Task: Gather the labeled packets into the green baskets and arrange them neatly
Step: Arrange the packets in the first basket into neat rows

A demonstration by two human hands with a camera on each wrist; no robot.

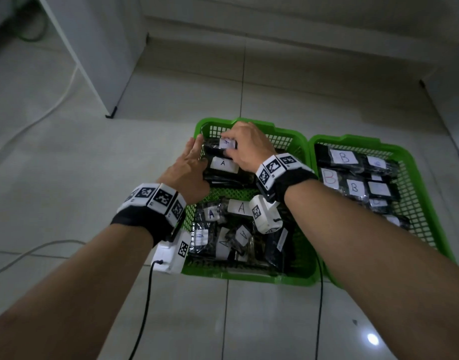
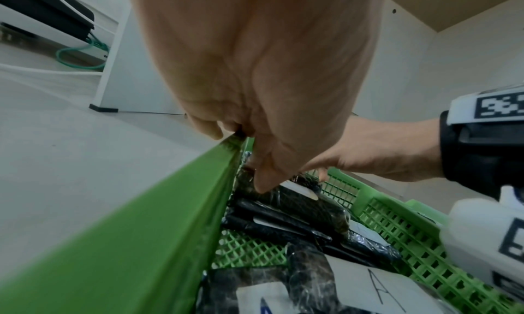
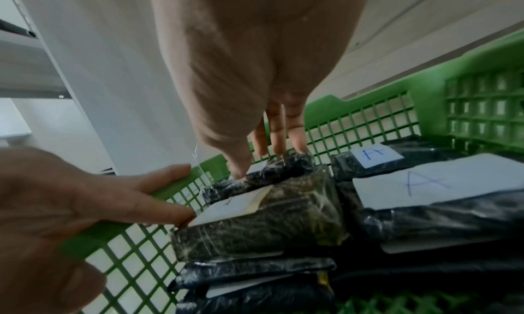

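Two green baskets sit side by side on the tiled floor, filling the centre and right of the head view. The left basket holds black packets with white "A" labels; the right basket holds packets labelled "B".

At the far end of the left basket, the right hand curls over the top packet of a small stack, thumb on the near side and fingers over the far edge, gripping it. Just below lies another "A" packet.

The left hand lies over the basket's left rim with fingers nearly straight; one fingertip touches the corner of a packet's label. It holds nothing.

More "A" packets lie loosely jumbled in the near half of the left basket. Both wrists carry bands with black-and-white markers.
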